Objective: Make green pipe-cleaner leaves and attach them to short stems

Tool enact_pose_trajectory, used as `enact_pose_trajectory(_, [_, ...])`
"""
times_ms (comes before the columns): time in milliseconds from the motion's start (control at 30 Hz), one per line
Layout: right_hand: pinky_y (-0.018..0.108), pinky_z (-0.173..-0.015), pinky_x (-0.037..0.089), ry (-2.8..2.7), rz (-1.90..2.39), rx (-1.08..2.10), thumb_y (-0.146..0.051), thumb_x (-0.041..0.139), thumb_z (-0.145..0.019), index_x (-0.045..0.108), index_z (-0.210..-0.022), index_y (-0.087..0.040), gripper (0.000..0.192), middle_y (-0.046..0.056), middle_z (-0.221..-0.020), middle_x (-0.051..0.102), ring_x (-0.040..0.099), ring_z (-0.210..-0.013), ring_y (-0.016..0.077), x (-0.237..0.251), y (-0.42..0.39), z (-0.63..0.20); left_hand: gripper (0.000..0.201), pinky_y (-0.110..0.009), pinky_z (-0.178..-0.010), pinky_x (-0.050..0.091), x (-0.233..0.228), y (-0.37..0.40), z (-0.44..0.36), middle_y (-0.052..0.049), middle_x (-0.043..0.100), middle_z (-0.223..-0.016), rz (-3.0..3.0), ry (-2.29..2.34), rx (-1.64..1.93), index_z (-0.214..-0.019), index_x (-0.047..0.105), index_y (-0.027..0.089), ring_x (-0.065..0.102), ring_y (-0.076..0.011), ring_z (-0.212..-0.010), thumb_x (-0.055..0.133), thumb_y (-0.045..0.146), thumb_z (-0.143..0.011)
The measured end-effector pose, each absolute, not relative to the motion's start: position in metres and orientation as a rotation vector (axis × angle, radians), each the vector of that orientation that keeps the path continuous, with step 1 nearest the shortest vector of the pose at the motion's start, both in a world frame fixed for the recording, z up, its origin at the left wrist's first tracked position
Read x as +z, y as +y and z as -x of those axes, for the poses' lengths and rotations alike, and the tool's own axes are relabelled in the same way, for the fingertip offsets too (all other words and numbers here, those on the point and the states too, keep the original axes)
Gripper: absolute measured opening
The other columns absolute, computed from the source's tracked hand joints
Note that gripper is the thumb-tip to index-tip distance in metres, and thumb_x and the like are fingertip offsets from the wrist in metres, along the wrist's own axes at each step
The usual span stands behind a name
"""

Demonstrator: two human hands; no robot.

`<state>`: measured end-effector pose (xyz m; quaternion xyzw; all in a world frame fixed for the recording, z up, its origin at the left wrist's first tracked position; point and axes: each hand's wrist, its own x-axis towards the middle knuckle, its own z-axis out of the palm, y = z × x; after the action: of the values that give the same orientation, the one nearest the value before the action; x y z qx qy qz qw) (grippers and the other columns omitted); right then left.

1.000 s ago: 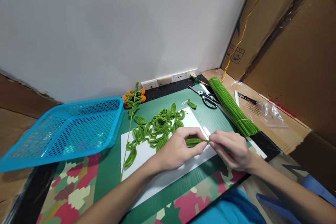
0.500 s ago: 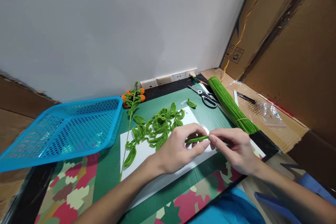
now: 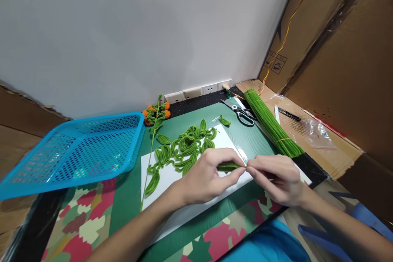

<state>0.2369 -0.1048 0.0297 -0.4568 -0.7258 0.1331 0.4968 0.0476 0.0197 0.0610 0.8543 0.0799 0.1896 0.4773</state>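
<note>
A green folded pipe-cleaner leaf [image 3: 227, 166] lies pinched between both hands above the white sheet [image 3: 184, 208]: the left hand [image 3: 205, 178] has its grip clenched round the leaf's left part, the right hand [image 3: 278, 178] nips its right tip. One scissors [image 3: 241, 114], one bundle of green stems [image 3: 270, 125], one blue basket [image 3: 76, 151] (no readable writing) sit on the tabletop [image 3: 129, 204]. Finished leaves [image 3: 184, 147] are heaped, too tangled to count.

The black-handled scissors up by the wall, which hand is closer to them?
Right. The right hand lies nearer the black-handled metal scissors, below them; the left hand is below and further to the left.
</note>
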Motion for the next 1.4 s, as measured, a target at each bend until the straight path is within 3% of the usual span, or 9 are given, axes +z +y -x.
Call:
enact_pose_trajectory(167, [0.024, -0.04, 0.019, -1.032, 1.117, 1.118, -0.038, 0.067, -0.101, 0.069, -0.078, -0.016, 0.032, -0.007, -0.05, 0.038, 0.028, -0.043, 0.0073, 0.021, -0.105, -0.218, 0.025, -0.033, -0.062, 0.042, 0.056, 0.022, -0.046, -0.004, 0.066, -0.075, -2.905, -0.312, 0.981, -0.085, 0.068, 0.018, 0.055, -0.0169, -0.068, 0.053, 0.01, -0.103])
enact_pose_trajectory(267, [0.023, -0.038, 0.014, -0.816, 1.081, 1.331, -0.046, 0.07, -0.097, 0.063, -0.075, -0.018, 0.037, -0.011, -0.05, 0.027, 0.015, -0.042, 0.0057, 0.019, -0.1, -0.213, 0.022, -0.033, -0.061, 0.041, 0.051, 0.025, -0.044, -0.004, 0.066, -0.077, -3.13, -0.452, 1.115, -0.082, 0.068, 0.019, 0.057, -0.0173, -0.068, 0.059, 0.012, -0.101])
enact_pose_trajectory(400, [0.024, -0.044, 0.02, -1.146, 1.234, 1.017, -0.04, 0.064, -0.102, 0.064, -0.075, -0.017, 0.036, -0.005, -0.057, 0.039, 0.029, -0.048, 0.0075, 0.021, -0.097, -0.218, 0.021, -0.033, -0.06, 0.042, 0.044, 0.021, -0.045, -0.003, 0.063, -0.071, -2.901, -0.16, 1.058, -0.087, 0.067, 0.018, 0.056, -0.0171, -0.066, 0.054, 0.009, -0.101])
enact_pose_trajectory(533, [0.025, -0.051, 0.027, -1.496, 1.261, 0.648, -0.027, 0.057, -0.105, 0.064, -0.085, -0.019, 0.023, -0.005, -0.062, 0.044, 0.036, -0.053, 0.0092, 0.019, -0.101, -0.23, 0.014, -0.029, -0.073, 0.049, 0.049, 0.015, -0.048, -0.006, 0.073, -0.088, -2.167, 0.244, 0.638, -0.098, 0.07, 0.016, 0.065, -0.0161, -0.08, 0.059, 0.022, -0.104])
enact_pose_trajectory(633, [0.026, -0.051, 0.029, -1.584, 1.245, 0.536, -0.025, 0.056, -0.105, 0.063, -0.085, -0.02, 0.021, -0.004, -0.062, 0.046, 0.037, -0.052, 0.01, 0.017, -0.1, -0.238, 0.032, -0.026, -0.069, 0.048, 0.047, 0.013, -0.052, -0.003, 0.068, -0.079, -1.686, 0.37, 0.354, -0.089, 0.07, 0.015, 0.061, -0.0137, -0.073, 0.056, 0.037, -0.107])
enact_pose_trajectory(767, [0.026, -0.052, 0.031, -1.471, 1.296, 0.741, -0.036, 0.055, -0.107, 0.061, -0.079, -0.02, 0.033, -0.003, -0.061, 0.05, 0.041, -0.053, 0.011, 0.014, -0.086, -0.245, 0.042, -0.023, -0.062, 0.043, 0.023, 0.007, -0.058, -0.002, 0.063, -0.071, -1.352, 0.442, 0.363, -0.087, 0.068, 0.014, 0.053, -0.01, -0.061, 0.057, 0.05, -0.106])
enact_pose_trajectory(933, [0.026, -0.051, 0.028, -1.291, 1.211, 1.079, -0.054, 0.058, -0.105, 0.06, -0.075, -0.019, 0.046, -0.005, -0.056, 0.048, 0.037, -0.051, 0.0104, 0.002, -0.064, -0.251, 0.04, -0.021, -0.054, 0.038, 0.001, 0.002, -0.06, 0.002, 0.058, -0.062, -1.185, 0.514, 0.405, -0.092, 0.068, 0.014, 0.047, -0.0077, -0.052, 0.066, 0.052, -0.101])
enact_pose_trajectory(1133, [0.025, -0.057, 0.034, -1.32, 1.163, 1.1, -0.051, 0.06, -0.105, 0.06, -0.079, -0.018, 0.042, -0.004, -0.064, 0.053, 0.044, -0.058, 0.011, -0.007, -0.064, -0.248, 0.04, -0.02, -0.048, 0.034, -0.003, 0.005, -0.06, 0.002, 0.059, -0.063, -1.224, 0.591, 0.447, -0.091, 0.071, 0.013, 0.045, -0.0069, -0.049, 0.073, 0.053, -0.096])
enact_pose_trajectory(1400, [0.024, -0.053, 0.033, -1.245, 1.153, 1.118, -0.049, 0.061, -0.105, 0.06, -0.078, -0.019, 0.041, -0.005, -0.06, 0.052, 0.041, -0.053, 0.0101, -0.01, -0.066, -0.249, 0.041, -0.02, -0.047, 0.027, -0.003, 0.006, -0.06, 0.004, 0.051, -0.061, -1.196, 0.563, 0.378, -0.09, 0.068, 0.014, 0.039, -0.0066, -0.049, 0.067, 0.054, -0.1])
